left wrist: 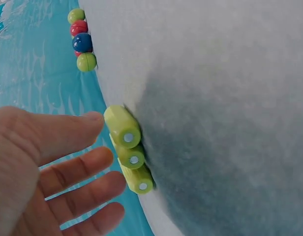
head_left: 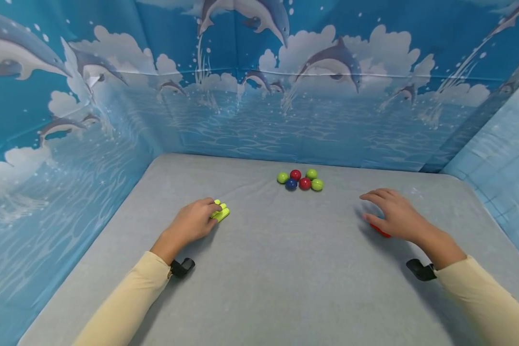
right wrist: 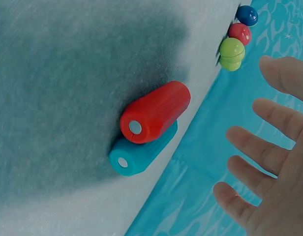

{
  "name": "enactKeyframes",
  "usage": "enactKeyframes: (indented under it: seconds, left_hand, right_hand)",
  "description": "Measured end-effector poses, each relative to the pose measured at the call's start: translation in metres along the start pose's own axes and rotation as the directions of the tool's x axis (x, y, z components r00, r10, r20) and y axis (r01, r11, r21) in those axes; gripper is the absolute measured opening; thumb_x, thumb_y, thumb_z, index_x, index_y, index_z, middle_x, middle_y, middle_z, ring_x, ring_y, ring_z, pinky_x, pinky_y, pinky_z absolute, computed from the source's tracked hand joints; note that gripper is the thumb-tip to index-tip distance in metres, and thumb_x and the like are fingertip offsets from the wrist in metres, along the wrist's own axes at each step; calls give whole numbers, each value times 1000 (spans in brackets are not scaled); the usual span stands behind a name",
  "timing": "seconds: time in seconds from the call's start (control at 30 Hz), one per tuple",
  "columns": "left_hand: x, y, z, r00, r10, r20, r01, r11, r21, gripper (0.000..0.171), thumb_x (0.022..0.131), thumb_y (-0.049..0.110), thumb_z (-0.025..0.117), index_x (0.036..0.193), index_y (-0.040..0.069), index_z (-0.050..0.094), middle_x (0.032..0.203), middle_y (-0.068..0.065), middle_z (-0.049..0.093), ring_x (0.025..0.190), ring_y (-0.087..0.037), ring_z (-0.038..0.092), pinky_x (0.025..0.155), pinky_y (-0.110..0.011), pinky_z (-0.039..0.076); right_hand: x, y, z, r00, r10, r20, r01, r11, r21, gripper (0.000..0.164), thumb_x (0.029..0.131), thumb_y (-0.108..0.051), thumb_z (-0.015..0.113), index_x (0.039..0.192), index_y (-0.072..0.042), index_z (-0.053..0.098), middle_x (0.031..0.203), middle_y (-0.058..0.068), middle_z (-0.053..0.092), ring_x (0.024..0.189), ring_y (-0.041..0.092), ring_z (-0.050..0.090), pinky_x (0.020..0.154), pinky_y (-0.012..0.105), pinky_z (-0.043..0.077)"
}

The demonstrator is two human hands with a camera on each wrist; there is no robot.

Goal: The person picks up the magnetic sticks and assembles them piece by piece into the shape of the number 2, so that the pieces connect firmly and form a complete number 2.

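Note:
At the left, my left hand (head_left: pixel 193 220) hovers beside three yellow-green rods with round silver ends, which lie side by side. In the left wrist view the thumb tip is right at the end of one green rod (left wrist: pixel 123 125), and the other fingers stretch loosely toward the rest. My right hand (head_left: pixel 392 214) is over a red rod (right wrist: pixel 156 112) and a blue rod (right wrist: pixel 144 152), also silver-ended and lying against each other. Its fingers are spread, and the right wrist view shows a gap between them and both rods. From the head, this hand partly hides the two rods.
Several small balls cluster toward the back of the grey-covered table (head_left: pixel 268 269), among them a blue ball (head_left: pixel 291 184), a red ball (head_left: pixel 304 183) and a green ball (head_left: pixel 317 184). A dolphin-print curtain (head_left: pixel 251 125) stands along the back and sides.

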State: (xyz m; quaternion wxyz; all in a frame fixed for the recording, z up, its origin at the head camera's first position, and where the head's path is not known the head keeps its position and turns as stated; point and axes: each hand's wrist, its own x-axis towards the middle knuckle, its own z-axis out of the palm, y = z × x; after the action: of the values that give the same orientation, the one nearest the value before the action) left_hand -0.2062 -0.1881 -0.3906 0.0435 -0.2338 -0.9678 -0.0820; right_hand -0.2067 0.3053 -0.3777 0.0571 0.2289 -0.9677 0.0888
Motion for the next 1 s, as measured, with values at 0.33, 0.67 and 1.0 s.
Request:
enactKeyframes:
  seconds: [0.33, 0.67, 1.0]
  left_hand:
    - [10, 6, 6, 1000, -19, -13, 20, 1000, 17, 8, 87, 10, 75, 95, 9, 73, 94, -5, 66, 86, -22, 67, 76, -39, 56]
    - [23, 12, 8, 995, -96, 38, 89, 986, 143, 14, 86, 19, 77, 93, 7, 74, 82, -6, 71, 69, -19, 63, 63, -37, 52]
    - [25, 16, 13, 992, -119, 27, 114, 981, 159, 15, 86, 18, 76, 97, 7, 74, 86, -6, 63, 78, -22, 59, 67, -40, 53]
  right_hand:
    - [-2, 1, 5, 999, -32, -12, 32, 999, 2, 47, 91, -20, 70, 134, -4, 59, 135, 25, 57, 125, 46, 48, 94, 69, 42]
    - [-4, 2, 5, 1000, -20, -7, 20, 1000, 9, 46, 91, -20, 70, 133, -3, 60, 133, 26, 57, 125, 46, 48, 94, 69, 41]
    - [-4, 6, 9, 1000, -23, -15, 24, 1000, 20, 46, 91, -20, 70, 133, -3, 59, 133, 26, 57, 124, 47, 49, 93, 69, 41]
